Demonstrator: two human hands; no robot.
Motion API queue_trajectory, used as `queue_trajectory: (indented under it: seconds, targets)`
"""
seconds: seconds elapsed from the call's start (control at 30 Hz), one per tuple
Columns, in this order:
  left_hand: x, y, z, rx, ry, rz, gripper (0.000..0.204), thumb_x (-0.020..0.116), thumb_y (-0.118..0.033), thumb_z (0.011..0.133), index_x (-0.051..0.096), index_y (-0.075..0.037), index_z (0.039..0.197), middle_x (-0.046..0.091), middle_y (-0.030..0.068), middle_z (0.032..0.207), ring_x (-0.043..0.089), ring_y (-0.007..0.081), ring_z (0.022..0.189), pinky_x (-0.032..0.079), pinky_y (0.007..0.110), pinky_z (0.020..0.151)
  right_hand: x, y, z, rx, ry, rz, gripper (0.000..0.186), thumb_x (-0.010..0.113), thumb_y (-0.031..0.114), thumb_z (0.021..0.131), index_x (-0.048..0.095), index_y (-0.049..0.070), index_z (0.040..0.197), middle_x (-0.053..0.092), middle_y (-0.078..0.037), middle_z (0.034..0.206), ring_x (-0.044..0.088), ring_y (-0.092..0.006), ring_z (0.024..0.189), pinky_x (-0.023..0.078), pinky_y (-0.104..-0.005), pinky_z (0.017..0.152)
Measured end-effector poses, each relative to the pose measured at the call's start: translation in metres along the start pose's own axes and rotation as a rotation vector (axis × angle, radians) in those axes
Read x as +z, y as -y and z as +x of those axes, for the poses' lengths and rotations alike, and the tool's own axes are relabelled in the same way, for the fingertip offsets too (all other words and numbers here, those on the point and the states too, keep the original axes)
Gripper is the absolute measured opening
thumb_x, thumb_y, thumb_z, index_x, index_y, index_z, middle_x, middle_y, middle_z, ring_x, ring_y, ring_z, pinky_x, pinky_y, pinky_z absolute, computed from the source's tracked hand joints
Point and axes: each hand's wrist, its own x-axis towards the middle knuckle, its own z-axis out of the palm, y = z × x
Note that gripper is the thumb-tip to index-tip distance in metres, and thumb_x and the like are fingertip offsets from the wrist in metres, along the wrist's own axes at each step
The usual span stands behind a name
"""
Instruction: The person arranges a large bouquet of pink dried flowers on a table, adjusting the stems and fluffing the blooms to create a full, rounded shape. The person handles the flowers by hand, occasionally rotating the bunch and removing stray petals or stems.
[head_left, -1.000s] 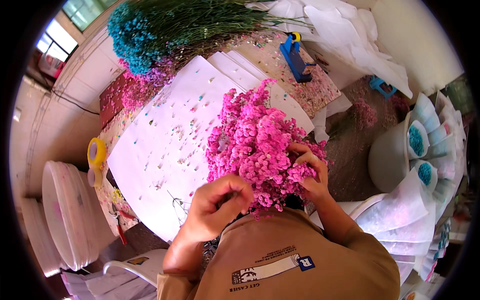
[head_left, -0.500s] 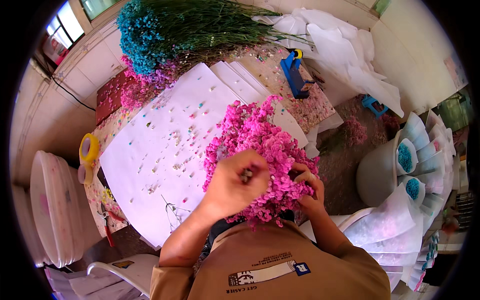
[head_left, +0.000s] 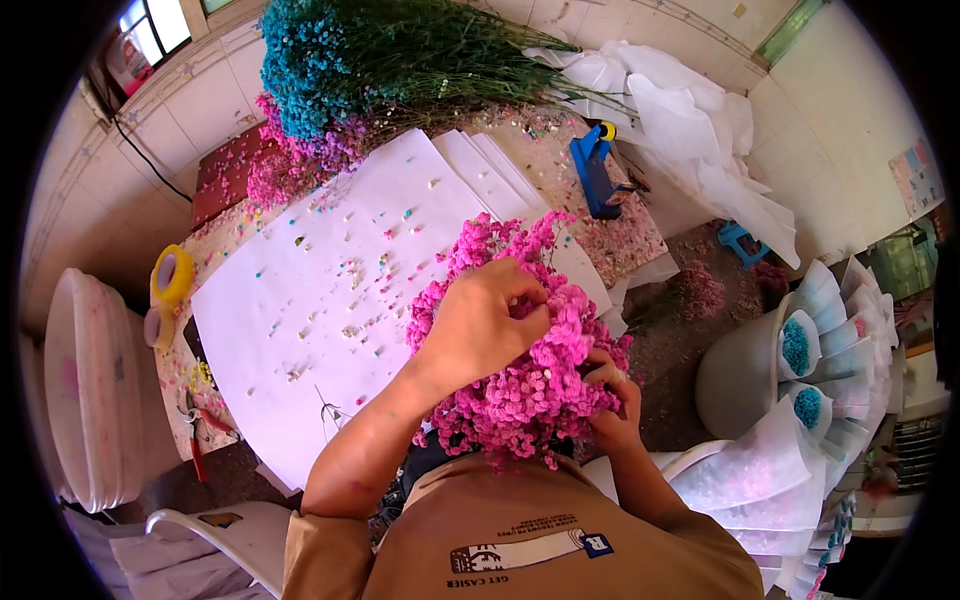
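Note:
A full bunch of pink baby's breath stands close against my body, over the near right part of the white paper sheets. My right hand grips the bunch from its right side, with the fingers partly sunk among the blooms. Over the flower tops, my left hand has its fingers bent and pinched together at the blossoms; whatever lies inside them is hidden. The stems are out of sight below the blooms.
Fallen buds dot the paper. Blue and pink flowers lie at the far left. A blue tape dispenser, yellow tape roll and red-handled pruners rest on the table. A grey bucket of wrapped bunches stands at right.
My left hand has turned from a raised fist with small pale bits showing in it to a pinch lower among the blossoms. My right hand keeps its grip. The view has shifted slightly.

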Motion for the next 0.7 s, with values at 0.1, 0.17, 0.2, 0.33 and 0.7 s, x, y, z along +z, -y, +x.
queue_trajectory:
  seconds: [0.1, 0.17, 0.2, 0.33, 0.7]
  targets:
    - [-0.01, 0.008, -0.003, -0.096, -0.078, -0.291, 0.007, 0.071, -0.004, 0.089, 0.071, -0.001, 0.094, 0.064, 0.0037, 0.083, 0.058, 0.0082, 0.073, 0.044, 0.024, 0.064, 0.0, 0.001, 0.001, 0.008, -0.023, -0.021, 0.039, 0.073, 0.028, 0.078, 0.066, 0.0, 0.105, 0.056, -0.022, 0.141, 0.054, -0.0316, 0.133, 0.037, -0.0435, 0.114]
    - [-0.024, 0.012, -0.012, -0.197, -0.154, -0.517, 0.005, 0.066, -0.002, 0.093, 0.068, -0.002, 0.097, 0.061, -0.0009, 0.08, 0.052, 0.0041, 0.069, 0.037, 0.02, 0.06, -0.002, 0.0, -0.004, 0.024, -0.025, 0.026, 0.054, 0.076, 0.028, 0.078, 0.062, 0.0, 0.122, 0.054, -0.021, 0.143, 0.053, -0.03, 0.133, 0.036, -0.0427, 0.115]
    - [-0.041, 0.016, -0.022, -0.288, -0.093, -0.767, 0.004, 0.065, -0.003, 0.095, 0.068, -0.001, 0.097, 0.062, -0.001, 0.081, 0.05, 0.003, 0.068, 0.037, 0.019, 0.06, -0.003, -0.002, -0.006, 0.024, -0.032, 0.025, 0.059, 0.077, 0.029, 0.078, 0.059, -0.001, 0.126, 0.053, -0.02, 0.144, 0.052, -0.0297, 0.135, 0.035, -0.0429, 0.115]
    - [-0.062, 0.026, -0.057, -0.383, -0.033, -0.952, 0.007, 0.071, -0.006, 0.095, 0.068, -0.001, 0.098, 0.061, -0.0021, 0.079, 0.05, 0.0031, 0.066, 0.038, 0.02, 0.057, -0.003, -0.005, -0.007, 0.057, -0.039, 0.063, 0.082, 0.081, 0.031, 0.078, 0.049, -0.005, 0.144, 0.051, -0.019, 0.148, 0.048, -0.0293, 0.14, 0.032, -0.0443, 0.12]
    - [-0.011, 0.0, -0.068, 0.133, -0.14, 0.404, 0.015, 0.075, -0.001, 0.083, 0.07, -0.004, 0.096, 0.06, 0.0092, 0.08, 0.062, 0.0252, 0.065, 0.05, 0.037, 0.058, 0.002, 0.005, 0.002, 0.032, -0.011, -0.117, 0.078, 0.076, 0.03, 0.077, 0.053, -0.006, 0.143, 0.05, -0.019, 0.148, 0.049, -0.0284, 0.139, 0.033, -0.0421, 0.119]
